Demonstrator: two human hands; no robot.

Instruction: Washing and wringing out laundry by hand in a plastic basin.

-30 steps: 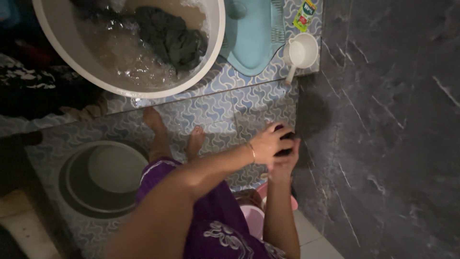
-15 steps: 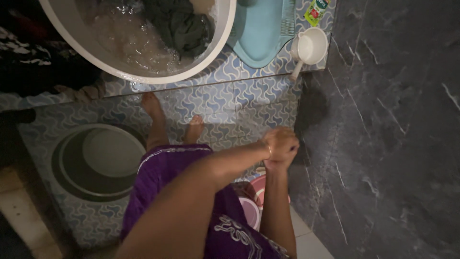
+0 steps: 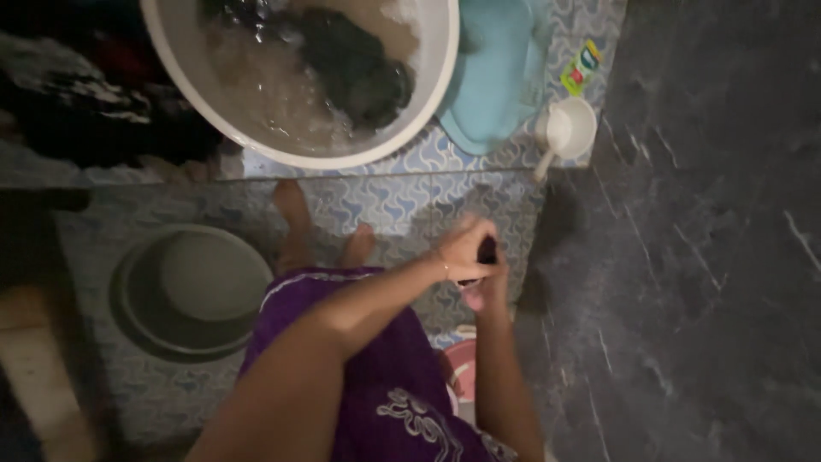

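Over patterned glossy tiles [image 3: 402, 201], both hands' fingers [image 3: 469, 244] clasp a small dark object [image 3: 487, 251].

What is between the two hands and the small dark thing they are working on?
Nothing visible. The left hand and the right hand both close directly on the dark thing, held in the air above the tiled floor. The basin and scoop sit farther away.
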